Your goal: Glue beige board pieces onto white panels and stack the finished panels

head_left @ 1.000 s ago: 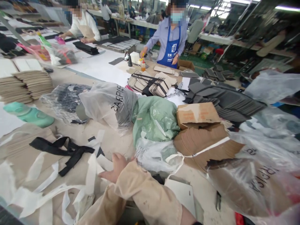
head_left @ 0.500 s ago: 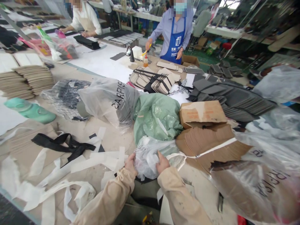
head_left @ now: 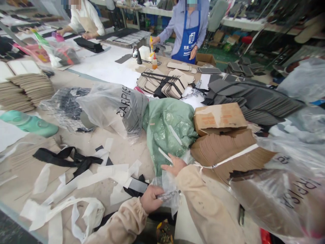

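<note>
Plastic bag (head_left: 170,183) in left hand (head_left: 152,199), right hand (head_left: 177,165) perhaps touching green sack (head_left: 169,118)

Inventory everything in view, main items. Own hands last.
Crumpled bag: one, clear, front centre
Green bag: one, green, centre
Lettered bags: at least two, clear, left and right
Cardboard box: one, brown, right of centre
Brown stack: one, brown, before box
Grey stack: one, grey, behind box
Strapped bundle: one, beige, behind green bag
Panel stacks: several, beige, far left
Black strap: one, black, front left
White strips: several, white, front left
Teal object: one, teal, left edge
Bottle: one, orange, back centre
Aproned people: two, blue and beige, far side
Left hand: one, beige-sleeved, holding crumpled bag
Right hand: one, beige-sleeved, by green bag
</note>
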`<state>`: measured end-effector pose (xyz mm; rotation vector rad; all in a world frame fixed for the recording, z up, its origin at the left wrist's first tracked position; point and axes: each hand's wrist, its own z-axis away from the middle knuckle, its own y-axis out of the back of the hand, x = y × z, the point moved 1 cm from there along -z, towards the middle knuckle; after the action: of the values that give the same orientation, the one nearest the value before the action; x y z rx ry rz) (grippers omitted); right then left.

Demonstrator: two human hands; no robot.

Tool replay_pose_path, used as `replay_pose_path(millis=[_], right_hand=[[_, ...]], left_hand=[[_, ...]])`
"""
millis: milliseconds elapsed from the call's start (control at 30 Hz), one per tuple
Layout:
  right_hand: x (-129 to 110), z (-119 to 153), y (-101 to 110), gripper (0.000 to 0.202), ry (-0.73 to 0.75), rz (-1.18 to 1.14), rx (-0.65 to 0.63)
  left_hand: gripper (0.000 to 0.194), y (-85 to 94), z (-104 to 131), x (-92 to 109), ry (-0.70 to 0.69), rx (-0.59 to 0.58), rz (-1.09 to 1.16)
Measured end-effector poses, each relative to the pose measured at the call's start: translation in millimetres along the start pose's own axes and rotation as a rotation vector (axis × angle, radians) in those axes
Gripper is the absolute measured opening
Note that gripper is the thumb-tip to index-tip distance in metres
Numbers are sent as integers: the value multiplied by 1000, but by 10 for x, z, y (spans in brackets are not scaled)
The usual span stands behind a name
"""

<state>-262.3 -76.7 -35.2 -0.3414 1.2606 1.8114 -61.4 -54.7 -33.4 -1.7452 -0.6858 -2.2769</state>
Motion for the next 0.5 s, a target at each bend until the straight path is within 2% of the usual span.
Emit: replay_pose_path(millis=[67,167,300,400,500], right_hand=[[71,79,-175,70,-16,45,-64],[296,271,-322,58,-59,-1,-42],[581,545,-346,18,-36,-192,-51],[729,774,-294,17,-62,-392,71],[836,1025,-168,26,-136,-645,258]], left_hand=[[24,-5,49,-50,-54,39,-125],[15,-53,177,-108,-122,68,-265],[23,-241,353,-117,-168,132,-500],[9,-401,435,-154,-220,180,-597],[15,-493,486,-192,-290,134,-614]])
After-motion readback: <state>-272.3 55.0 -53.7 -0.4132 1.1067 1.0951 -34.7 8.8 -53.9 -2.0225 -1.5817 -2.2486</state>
